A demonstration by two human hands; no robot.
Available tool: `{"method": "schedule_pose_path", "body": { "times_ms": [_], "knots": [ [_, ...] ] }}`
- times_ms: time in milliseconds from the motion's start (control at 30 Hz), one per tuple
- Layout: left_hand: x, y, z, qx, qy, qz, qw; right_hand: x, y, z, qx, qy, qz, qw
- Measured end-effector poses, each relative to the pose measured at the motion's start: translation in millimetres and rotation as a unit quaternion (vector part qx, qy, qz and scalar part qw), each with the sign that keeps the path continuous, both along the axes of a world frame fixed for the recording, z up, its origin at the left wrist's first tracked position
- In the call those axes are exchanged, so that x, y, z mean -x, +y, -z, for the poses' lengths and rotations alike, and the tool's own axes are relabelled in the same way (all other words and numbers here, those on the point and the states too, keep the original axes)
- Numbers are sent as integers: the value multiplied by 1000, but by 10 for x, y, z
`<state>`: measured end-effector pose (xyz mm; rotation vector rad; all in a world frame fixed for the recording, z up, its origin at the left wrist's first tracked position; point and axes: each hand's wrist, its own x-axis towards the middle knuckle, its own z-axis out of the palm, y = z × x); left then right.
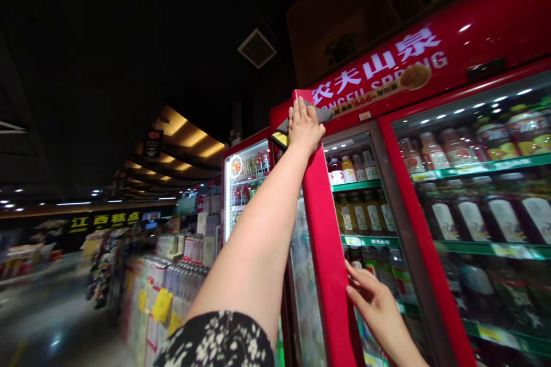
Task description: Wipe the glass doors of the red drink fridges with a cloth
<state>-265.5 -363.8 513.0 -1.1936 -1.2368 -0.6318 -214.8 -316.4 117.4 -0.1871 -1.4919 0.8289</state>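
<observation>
A red-framed fridge door point(329, 246) stands swung open in front of me. My left hand point(305, 128) reaches up to its top end, fingers laid over a grey cloth with a yellow and black edge point(282, 136) that is pressed against the door frame. Parts of the cloth stick out on both sides of the hand. Lower down, my right hand point(374, 304) grips the inner edge of the same door with its fingertips; the thumb rests on the red face.
Behind the door stands a red drinks fridge point(398, 183) with shelves of bottles and a lit sign point(374, 71) above. Another lit fridge point(247, 177) is further left. Stacked goods point(172, 275) with yellow tags line the aisle floor point(64, 309) on the left.
</observation>
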Motion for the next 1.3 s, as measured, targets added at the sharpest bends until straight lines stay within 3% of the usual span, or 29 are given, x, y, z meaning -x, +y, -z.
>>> {"method": "schedule_pose_path", "body": {
  "times_ms": [133, 333, 500, 633, 767, 900, 1033, 1300],
  "knots": [
    [48, 1, 329, 0, 48, 0, 999, -36, -78, -32, 26, 4, 10, 1000],
    [165, -107, 1131, 27, 78, 31, 996, -111, -245, -93, 43, -2, -35, 998],
    [392, -420, 1820, 99, 91, 16, 991, -63, -326, -100, 63, -6, -77, 995],
    [545, -726, 2178, 135, 108, -21, 985, 70, -405, -53, 72, -1, -91, 993],
    [607, -934, 2276, 129, 83, -88, 984, 231, -544, -12, 84, -10, -117, 989],
    [638, -1048, 2239, 110, 68, -157, 979, 384, -708, 11, 61, -34, -137, 988],
    [721, -1075, 2189, 77, 38, -220, 972, 584, -849, 56, 37, -48, -201, 978],
    [1139, -1257, 2161, 42, -20, -296, 954, 1065, -1086, 57, -21, -93, -313, 945]
  ]
}}
